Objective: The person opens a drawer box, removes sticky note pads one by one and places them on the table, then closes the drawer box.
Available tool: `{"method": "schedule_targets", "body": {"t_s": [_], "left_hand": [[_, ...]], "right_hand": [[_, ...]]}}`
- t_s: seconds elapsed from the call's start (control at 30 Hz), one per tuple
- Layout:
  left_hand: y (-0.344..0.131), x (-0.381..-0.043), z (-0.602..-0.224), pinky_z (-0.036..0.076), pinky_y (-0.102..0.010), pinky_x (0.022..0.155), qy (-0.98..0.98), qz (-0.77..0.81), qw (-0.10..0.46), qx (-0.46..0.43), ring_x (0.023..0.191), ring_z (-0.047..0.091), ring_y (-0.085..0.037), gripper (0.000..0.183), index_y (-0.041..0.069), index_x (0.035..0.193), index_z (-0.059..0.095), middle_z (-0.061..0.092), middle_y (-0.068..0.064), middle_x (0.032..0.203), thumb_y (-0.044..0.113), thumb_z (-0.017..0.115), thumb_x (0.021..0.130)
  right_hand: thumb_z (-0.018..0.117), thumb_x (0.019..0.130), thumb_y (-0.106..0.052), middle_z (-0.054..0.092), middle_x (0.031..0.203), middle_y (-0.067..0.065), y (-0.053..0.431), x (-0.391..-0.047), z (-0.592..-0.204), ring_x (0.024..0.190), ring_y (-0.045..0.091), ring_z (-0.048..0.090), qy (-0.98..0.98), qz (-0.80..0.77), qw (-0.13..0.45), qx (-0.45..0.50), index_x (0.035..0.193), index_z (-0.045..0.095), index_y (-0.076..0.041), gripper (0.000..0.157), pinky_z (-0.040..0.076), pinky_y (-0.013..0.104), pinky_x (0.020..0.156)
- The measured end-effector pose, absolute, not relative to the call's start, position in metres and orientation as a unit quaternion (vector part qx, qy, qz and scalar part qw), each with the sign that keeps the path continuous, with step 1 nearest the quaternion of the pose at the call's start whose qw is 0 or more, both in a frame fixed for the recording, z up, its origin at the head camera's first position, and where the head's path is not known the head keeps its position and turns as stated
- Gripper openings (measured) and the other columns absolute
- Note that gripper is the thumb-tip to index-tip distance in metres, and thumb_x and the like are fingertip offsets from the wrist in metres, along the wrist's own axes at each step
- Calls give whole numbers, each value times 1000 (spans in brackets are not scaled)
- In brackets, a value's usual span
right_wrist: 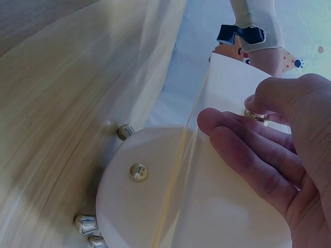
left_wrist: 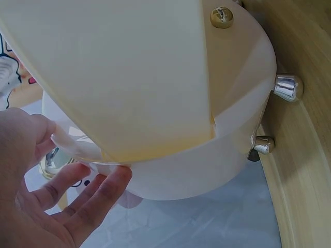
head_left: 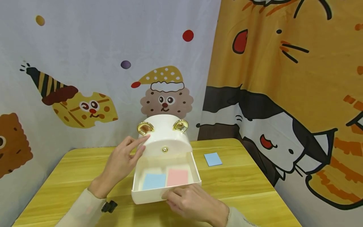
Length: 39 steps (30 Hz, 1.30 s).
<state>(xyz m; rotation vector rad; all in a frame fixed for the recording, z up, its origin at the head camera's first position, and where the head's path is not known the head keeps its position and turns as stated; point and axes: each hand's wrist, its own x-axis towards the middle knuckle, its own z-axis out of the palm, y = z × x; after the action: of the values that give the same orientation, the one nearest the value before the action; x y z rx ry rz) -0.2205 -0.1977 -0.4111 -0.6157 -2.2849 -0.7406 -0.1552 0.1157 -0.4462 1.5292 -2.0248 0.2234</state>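
A white rounded storage box (head_left: 167, 138) with gold ear-shaped rings stands on the table, its lower drawer (head_left: 153, 196) pulled out toward me. Inside the drawer lie a blue sticky-note pad (head_left: 154, 181) and a pink sticky-note pad (head_left: 177, 177), side by side. My right hand (head_left: 195, 200) is at the drawer front, thumb and fingers pinching the small gold knob (right_wrist: 256, 117). At the box's left side, my left hand (head_left: 120, 160) touches the body near the left gold ring (head_left: 145, 128), its fingers fairly straight and spread.
Another blue pad (head_left: 213, 159) lies on the wooden table (head_left: 241, 189) to the right of the box. A gold knob (head_left: 165, 149) sits on the box's upper front. Gold feet (left_wrist: 288, 88) hold the box off the table. Behind hangs a cartoon-printed curtain (head_left: 158, 37).
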Motion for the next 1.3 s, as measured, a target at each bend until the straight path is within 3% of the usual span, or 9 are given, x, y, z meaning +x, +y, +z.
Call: {"method": "schedule_targets", "body": {"t_s": [0.43, 0.83, 1.1, 1.3], "left_hand": [[-198, -220, -410, 58, -22, 61, -869, -282, 328, -239, 69, 47, 2, 48, 24, 156, 77, 62, -6, 99, 9, 81, 110], [-200, -222, -414, 60, -22, 63, -877, -280, 314, -232, 69, 48, 0, 47, 24, 158, 75, 62, -5, 101, 12, 79, 112], [-200, -221, -413, 59, -22, 62, -877, -285, 311, -232, 69, 48, 0, 47, 24, 158, 75, 62, -4, 101, 11, 79, 113], [-201, -222, -414, 60, -22, 63, -878, -284, 308, -232, 69, 49, 0, 47, 25, 159, 75, 62, -5, 101, 12, 78, 113]], "right_hand": [[93, 101, -20, 75, 97, -19, 118, -151, -445, 77, -4, 64, -755, 82, 300, 577, 120, 79, -23, 24, 50, 6, 70], [91, 103, -19, 78, 99, -17, 120, -145, -448, 77, -3, 64, -769, 97, 265, 573, 117, 79, -21, 18, 53, 7, 72], [91, 104, -21, 79, 102, -16, 119, -143, -448, 78, -2, 68, -774, 90, 261, 570, 120, 78, -21, 20, 56, 10, 71], [92, 104, -24, 82, 108, -17, 120, -140, -445, 85, -4, 72, -789, 84, 233, 563, 124, 79, -23, 24, 59, 8, 78]]}}
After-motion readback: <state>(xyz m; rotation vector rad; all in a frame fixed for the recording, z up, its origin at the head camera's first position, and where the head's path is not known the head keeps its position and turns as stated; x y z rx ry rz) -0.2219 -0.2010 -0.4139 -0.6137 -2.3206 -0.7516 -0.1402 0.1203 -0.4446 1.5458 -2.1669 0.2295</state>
